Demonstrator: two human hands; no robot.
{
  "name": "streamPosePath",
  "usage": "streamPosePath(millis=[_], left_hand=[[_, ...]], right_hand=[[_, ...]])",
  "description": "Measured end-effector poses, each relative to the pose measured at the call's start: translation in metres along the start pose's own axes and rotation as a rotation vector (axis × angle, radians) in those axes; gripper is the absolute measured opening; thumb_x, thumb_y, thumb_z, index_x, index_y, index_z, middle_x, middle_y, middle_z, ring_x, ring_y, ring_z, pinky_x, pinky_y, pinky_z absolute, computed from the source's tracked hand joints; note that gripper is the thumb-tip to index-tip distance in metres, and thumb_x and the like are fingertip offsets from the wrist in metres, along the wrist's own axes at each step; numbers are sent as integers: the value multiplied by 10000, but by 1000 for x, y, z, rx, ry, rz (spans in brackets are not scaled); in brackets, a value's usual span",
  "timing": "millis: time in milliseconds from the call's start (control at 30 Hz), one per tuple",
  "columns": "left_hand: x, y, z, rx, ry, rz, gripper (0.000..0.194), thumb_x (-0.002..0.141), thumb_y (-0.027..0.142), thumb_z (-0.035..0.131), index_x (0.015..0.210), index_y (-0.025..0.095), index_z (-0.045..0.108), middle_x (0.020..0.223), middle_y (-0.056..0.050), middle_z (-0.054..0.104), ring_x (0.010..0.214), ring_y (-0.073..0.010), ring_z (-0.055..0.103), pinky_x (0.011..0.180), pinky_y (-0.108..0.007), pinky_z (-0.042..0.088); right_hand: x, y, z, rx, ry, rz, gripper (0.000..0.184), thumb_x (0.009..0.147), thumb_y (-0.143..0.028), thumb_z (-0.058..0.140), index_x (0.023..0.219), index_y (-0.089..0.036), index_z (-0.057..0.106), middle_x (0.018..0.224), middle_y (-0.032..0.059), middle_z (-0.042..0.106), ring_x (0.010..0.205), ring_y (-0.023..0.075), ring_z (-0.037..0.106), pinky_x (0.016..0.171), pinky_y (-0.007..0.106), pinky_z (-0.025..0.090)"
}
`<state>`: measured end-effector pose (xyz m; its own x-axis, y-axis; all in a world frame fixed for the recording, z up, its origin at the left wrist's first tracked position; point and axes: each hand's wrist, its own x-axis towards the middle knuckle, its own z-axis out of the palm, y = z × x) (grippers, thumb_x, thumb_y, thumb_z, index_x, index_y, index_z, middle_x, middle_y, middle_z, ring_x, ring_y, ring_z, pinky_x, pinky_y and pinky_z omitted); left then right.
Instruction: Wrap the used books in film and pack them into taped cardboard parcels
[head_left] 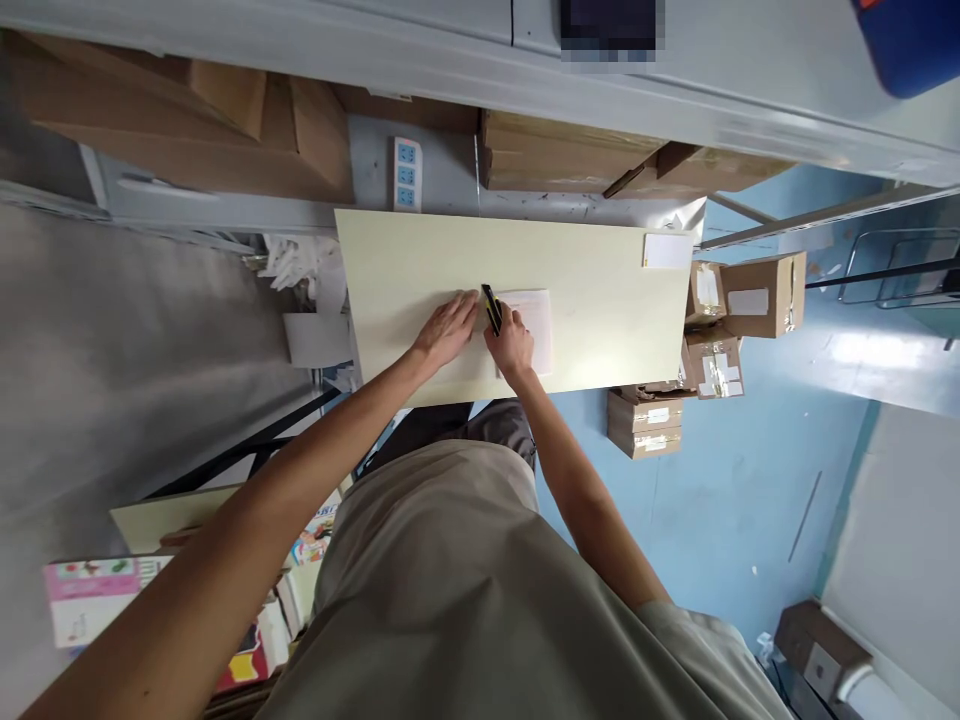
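Note:
A pale cream table [592,330] stands in front of me. On it lies a flat whitish sheet or packet [536,325]. My left hand [448,327] lies flat with fingers stretched out, pressing on the left end of that flat item. My right hand [511,345] is closed round a black and yellow utility knife [491,307], whose tip points away from me along the item's edge. The two hands sit close together near the table's middle.
A small white card [666,250] lies at the table's far right corner. Several cardboard boxes [757,295] are stacked on the blue floor to the right. Large cartons [187,120] sit under a grey shelf behind. Colourful books [97,595] lie at lower left.

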<state>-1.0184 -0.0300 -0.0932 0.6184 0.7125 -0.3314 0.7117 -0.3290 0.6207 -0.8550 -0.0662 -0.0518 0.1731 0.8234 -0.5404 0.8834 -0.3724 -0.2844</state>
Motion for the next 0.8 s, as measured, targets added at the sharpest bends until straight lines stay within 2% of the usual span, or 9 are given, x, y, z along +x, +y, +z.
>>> streamPosePath(millis=[200, 367, 567, 800], left_hand=[[0, -2, 0, 121, -3, 58, 729, 1042, 158, 433, 1763, 59, 470, 1851, -222, 420, 1754, -405, 344, 1399, -598, 378], [3, -1, 1, 151, 7, 69, 736, 1029, 147, 457, 1759, 58, 481, 1839, -236, 435, 1735, -432, 369, 1347, -620, 446], [2, 0, 5, 125, 29, 72, 744, 1039, 158, 418, 1774, 43, 447, 1844, -250, 416, 1731, -451, 365, 1342, -675, 426], [2, 2, 11, 81, 74, 60, 727, 1059, 181, 394, 1769, 38, 455, 1833, -259, 431, 1729, -459, 362, 1350, -678, 403]], right_hand=[[-2, -6, 2, -169, -11, 8, 611, 1179, -279, 375, 1780, -169, 379, 1574, 237, 652, 1153, 324, 801, 947, 438, 679], [-5, -5, 2, -197, -26, -6, 660, 1178, -238, 347, 1837, -211, 315, 1534, 211, 681, 1097, 296, 787, 911, 408, 658], [-11, -7, 1, -264, -51, -14, 682, 1181, -202, 376, 1857, -240, 292, 1542, 211, 676, 1097, 268, 788, 917, 366, 639], [-21, -7, 1, -323, -78, -29, 715, 1168, -136, 321, 1872, -245, 257, 1554, 225, 663, 1124, 276, 799, 965, 409, 662]])
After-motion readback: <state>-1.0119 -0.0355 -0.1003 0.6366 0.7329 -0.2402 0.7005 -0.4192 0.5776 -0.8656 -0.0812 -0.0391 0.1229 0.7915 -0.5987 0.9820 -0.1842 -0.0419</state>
